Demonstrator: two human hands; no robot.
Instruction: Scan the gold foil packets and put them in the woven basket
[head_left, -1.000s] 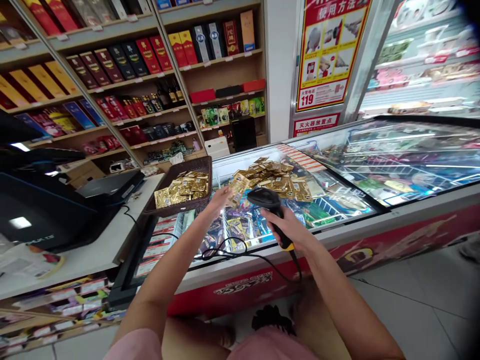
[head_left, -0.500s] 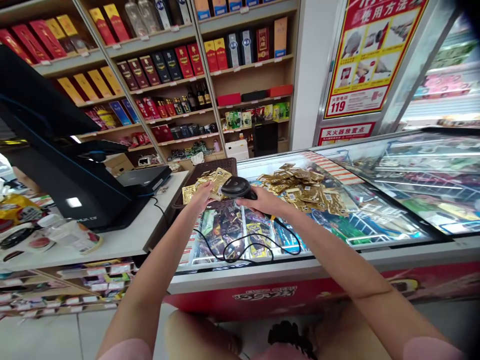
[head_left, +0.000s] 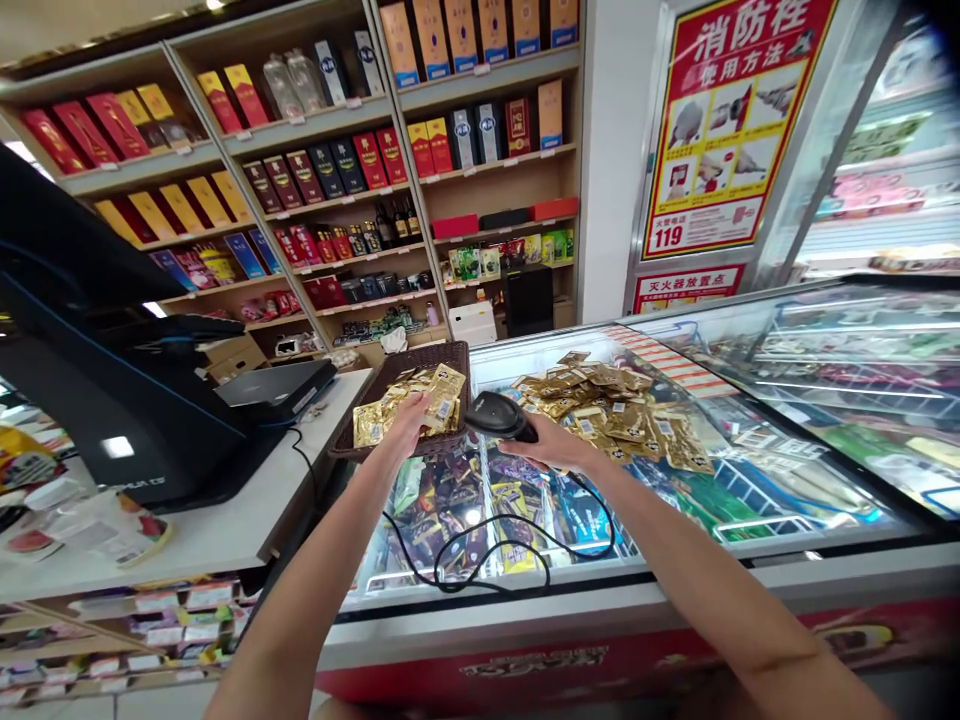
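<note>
The brown wicker basket (head_left: 421,356) in front of me holds a loose heap of flat gold packets (head_left: 367,425), lying over one another at several angles, and its dark weave shows bare along the back. Over the basket's front right part I pinch one gold packet (head_left: 444,393) between the thumb and fingers of my left hand (head_left: 409,420), its printed label facing up. My right hand (head_left: 553,442), just right of the basket, is wrapped round the handle of a black scanner (head_left: 496,414), whose head points at that packet; whether the two touch I can't tell. Further right of the basket a wide pile of gold packets (head_left: 600,400) is spread on the glass of the chest freezer (head_left: 570,620). Under that glass, in front of the basket and to its right, I see bright wrapped goods (head_left: 517,505) in wire dividers, too jumbled to read. A black cable (head_left: 455,588) loops across the glass nearer me than the basket. Left of the basket runs a white counter (head_left: 247,545) with a big dark machine (head_left: 165,420) and a clear plastic jar (head_left: 112,525). Behind the basket stand shelves (head_left: 450,85) of boxes and bottles, and beyond it to the right hangs a red and yellow poster (head_left: 735,140)
</note>
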